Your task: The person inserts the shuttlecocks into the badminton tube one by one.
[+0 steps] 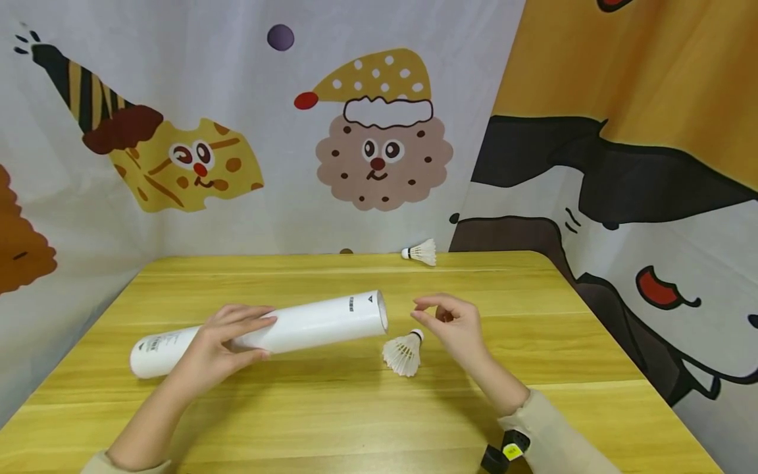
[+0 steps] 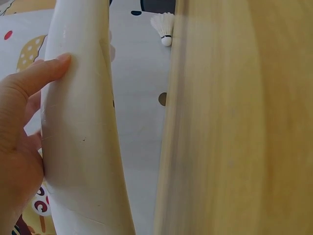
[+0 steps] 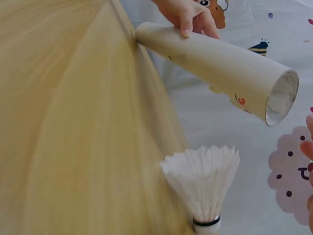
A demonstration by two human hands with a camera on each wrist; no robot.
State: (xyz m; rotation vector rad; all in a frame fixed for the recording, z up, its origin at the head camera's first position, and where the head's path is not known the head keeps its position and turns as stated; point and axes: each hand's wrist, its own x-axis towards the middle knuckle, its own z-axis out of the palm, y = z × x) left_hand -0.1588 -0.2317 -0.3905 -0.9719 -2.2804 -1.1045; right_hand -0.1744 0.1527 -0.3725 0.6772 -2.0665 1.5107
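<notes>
My left hand (image 1: 216, 342) grips a long white shuttlecock tube (image 1: 326, 322), thumb on the near side and fingers over the far side. The tube tilts, with its right end raised above the table and its left end low. In the right wrist view its uncapped mouth (image 3: 282, 99) shows; what lies inside is unclear. A white feather shuttlecock (image 1: 403, 355) lies just below that end, its cork toward my right hand (image 1: 454, 322). Above the cork, the right hand has bent fingers, with thumb and index tips slightly apart and nothing visible between them.
Another shuttlecock (image 1: 422, 253) lies at the table's far edge, by the printed curtain (image 1: 237, 230). The wooden table (image 1: 296, 421) extends under both hands. A black device with a yellow label (image 1: 512, 451) sits at the right sleeve.
</notes>
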